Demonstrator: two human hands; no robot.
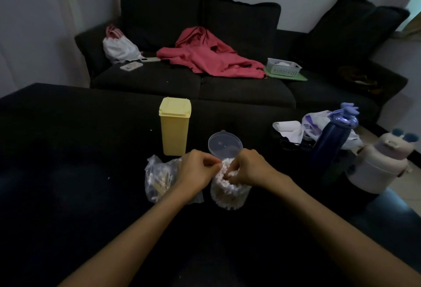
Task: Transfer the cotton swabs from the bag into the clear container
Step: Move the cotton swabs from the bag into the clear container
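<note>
A clear round container (229, 197) packed with white-tipped cotton swabs stands on the dark table, its hinged clear lid (224, 144) open behind it. A crumpled clear plastic bag (159, 179) with several swabs lies just left of it. My left hand (197, 170) is between bag and container, its fingers curled and pinching a swab at the container's rim. My right hand (248, 168) sits over the container's mouth, fingertips curled down into the swab tips.
A yellow lidded box (175, 127) stands behind the bag. At the right are a dark blue bottle (330, 147), a white flask (378, 166) and a white plastic bag (319, 124). A dark sofa (227, 90) with a red garment (209, 56) lies beyond the table.
</note>
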